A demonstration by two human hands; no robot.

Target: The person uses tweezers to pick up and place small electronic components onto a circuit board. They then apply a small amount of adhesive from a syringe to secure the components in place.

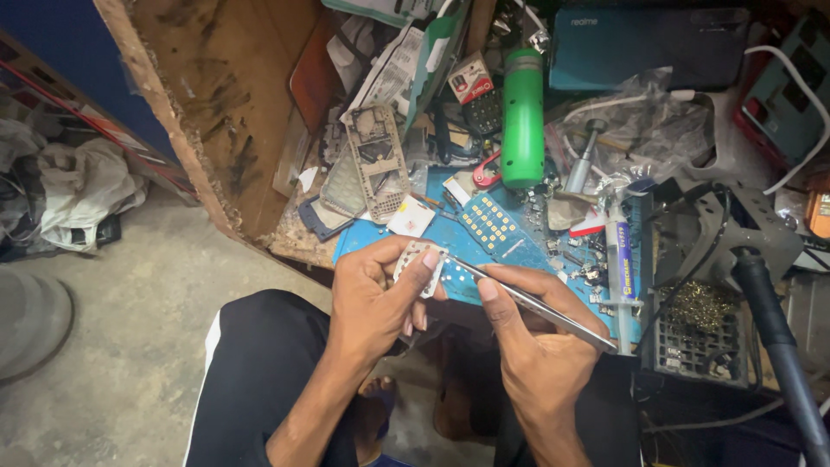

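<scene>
A person sits at a cluttered repair table [259, 199], seen from above. The left hand [380, 298] grips a small pale keypad membrane [421, 262] between thumb and fingers, holding it up just in front of the table's edge. The right hand [536, 342] is closed around metal tweezers [527, 301], whose tip touches the membrane. Just beyond the hands, a blue work mat [458, 238] carries a circuit board with yellow contact pads [490, 223]. Farther back stands a green cylinder [523, 117], with a grey phone frame [376, 160] to its left. A syringe [621, 259] lies at the right of the mat, beside a soldering stand [718, 259].
</scene>
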